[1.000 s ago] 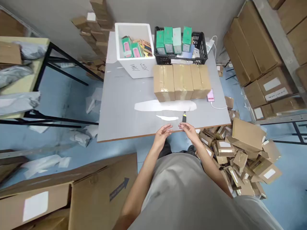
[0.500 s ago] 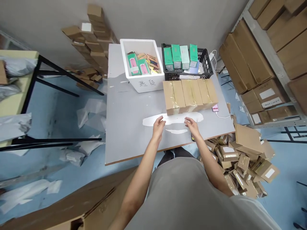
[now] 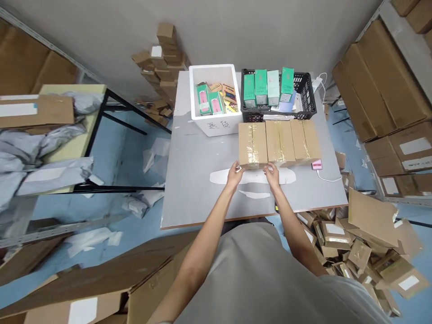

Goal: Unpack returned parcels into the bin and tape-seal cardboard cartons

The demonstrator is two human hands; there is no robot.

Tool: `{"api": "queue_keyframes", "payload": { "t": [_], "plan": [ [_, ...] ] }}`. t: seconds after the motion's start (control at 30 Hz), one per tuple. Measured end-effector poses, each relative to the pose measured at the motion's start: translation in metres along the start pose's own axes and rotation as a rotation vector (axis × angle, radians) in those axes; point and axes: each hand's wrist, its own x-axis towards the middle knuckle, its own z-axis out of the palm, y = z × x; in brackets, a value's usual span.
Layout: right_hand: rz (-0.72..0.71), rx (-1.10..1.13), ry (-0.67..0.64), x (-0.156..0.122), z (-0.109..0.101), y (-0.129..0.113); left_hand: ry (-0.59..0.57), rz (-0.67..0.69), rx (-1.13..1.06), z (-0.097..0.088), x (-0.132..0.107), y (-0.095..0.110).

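Three taped cardboard boxes stand side by side on the grey table. At the near left corner of the leftmost cardboard box (image 3: 252, 143) is my left hand (image 3: 234, 175), its fingers apart and slightly curled. My right hand (image 3: 272, 175) is at the near right corner of that same box, close to the middle cardboard box (image 3: 279, 141), with fingers likewise bent and apart. Whether the fingertips touch the cardboard I cannot tell. Beneath and between the hands lies a long white patch (image 3: 254, 177) on the tabletop.
A white foam box (image 3: 216, 126) with several small packs and a black crate (image 3: 305, 96) with green boxes stand at the table's back. A pink device (image 3: 317, 165) with a white cable lies right. Cardboard boxes (image 3: 359, 254) are heaped on the floor at right.
Both hands have moved forward to the near corners of the leftmost cardboard box. The camera view has shifted, so the table appears farther right and lower.
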Motion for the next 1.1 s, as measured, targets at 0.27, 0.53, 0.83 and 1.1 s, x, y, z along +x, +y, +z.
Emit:
{"api": "queue_keyframes", "payload": {
  "t": [0.27,0.53,0.83,1.1],
  "plan": [
    [-0.186,-0.119,0.004,-0.037,0.011,-0.008,0.044,0.050,0.091,-0.024,-0.018,0.011],
    [-0.236,-0.232,-0.015,-0.150,0.033,0.015,0.076,0.047,0.121,-0.098,-0.074,-0.028],
    [-0.120,-0.453,-0.027,-0.224,0.066,0.042,-0.022,0.037,0.145,-0.170,-0.103,-0.063],
    [-0.057,-0.514,-0.151,-0.266,0.103,0.057,-0.061,0.076,0.213,-0.218,-0.086,-0.069]
  ]
}}
